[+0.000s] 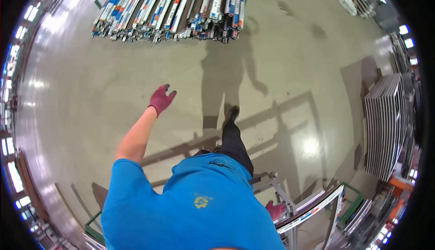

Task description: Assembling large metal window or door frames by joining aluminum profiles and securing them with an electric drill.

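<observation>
My left hand, in a maroon glove with dark fingertips, reaches forward over the floor. It holds nothing, and its thumb and fingers are apart. Low beside my right hip shows my right hand in a matching glove. It is close to a window-like frame with white edges and coloured protective film, and to a grey metal stand. My body and the frame hide most of its fingers, so I cannot tell whether it grips anything.
Ahead lies a large stack of long film-covered profiles. Ribbed grey panels stand at the right. Green metal racks are behind on the right. Shadows fall across the smooth grey floor. My leg is stretched forward.
</observation>
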Motion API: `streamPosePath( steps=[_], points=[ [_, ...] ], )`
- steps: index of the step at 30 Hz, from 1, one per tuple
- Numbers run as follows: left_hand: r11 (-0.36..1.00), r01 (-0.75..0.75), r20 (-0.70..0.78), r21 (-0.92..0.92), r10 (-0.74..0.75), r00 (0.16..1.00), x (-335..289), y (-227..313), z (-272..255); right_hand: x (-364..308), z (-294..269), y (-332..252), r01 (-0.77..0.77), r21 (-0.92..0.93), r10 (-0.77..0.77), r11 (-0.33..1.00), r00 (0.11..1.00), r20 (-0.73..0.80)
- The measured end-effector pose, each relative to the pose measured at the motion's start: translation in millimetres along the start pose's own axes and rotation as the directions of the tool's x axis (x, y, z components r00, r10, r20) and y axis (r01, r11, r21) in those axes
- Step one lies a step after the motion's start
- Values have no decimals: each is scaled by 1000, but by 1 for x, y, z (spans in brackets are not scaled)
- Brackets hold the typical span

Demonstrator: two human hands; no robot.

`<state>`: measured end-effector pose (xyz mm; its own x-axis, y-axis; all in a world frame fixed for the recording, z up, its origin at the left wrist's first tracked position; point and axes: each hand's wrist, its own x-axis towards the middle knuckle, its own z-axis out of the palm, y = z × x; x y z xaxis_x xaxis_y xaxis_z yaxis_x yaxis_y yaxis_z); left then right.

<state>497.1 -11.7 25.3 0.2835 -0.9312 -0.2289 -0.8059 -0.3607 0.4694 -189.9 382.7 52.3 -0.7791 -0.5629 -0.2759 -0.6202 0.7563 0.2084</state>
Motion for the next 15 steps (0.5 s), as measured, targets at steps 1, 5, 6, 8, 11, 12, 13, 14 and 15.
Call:
streamPosePath(
  steps=[1, 5, 6, 8, 11, 12, 13, 14, 15],
  points=[
    [998, 58, 88, -22, -56, 995, 7, 0, 8, 28, -23, -54, 91, 85, -96, 992, 994, 56],
    [975, 170, 152, -147, -147, 977, 54, 29, 38, 158, -38, -221, 349, 335, -400, 875, 911, 97],
    [961, 210, 144, -178, -186, 972, 73, 32, 41, 179, -62, -283, 378, 404, -469, 833, 870, 153],
    [938, 254, 161, -235, -221, 962, 119, 45, 46, 248, -53, -353, 437, 511, -575, 740, 806, 142],
    [838, 344, 99, -423, -334, 937, 197, 38, 41, 251, -123, -519, 500, 517, -666, 694, 720, 197],
    [795, 363, 71, -486, -378, 923, 225, 31, 39, 246, -145, -569, 555, 536, -730, 637, 657, 188],
    [778, 387, 86, -494, -399, 913, 252, 25, 39, 236, -167, -612, 600, 552, -785, 578, 594, 176],
    [748, 356, -4, -560, -432, 902, 279, 21, 39, 222, -191, -652, 608, 532, -783, 589, 592, 191],
    [716, 318, -88, -621, -467, 880, 301, 15, 44, 205, -213, -686, 595, 583, -810, 554, 547, 212]
  ],
)
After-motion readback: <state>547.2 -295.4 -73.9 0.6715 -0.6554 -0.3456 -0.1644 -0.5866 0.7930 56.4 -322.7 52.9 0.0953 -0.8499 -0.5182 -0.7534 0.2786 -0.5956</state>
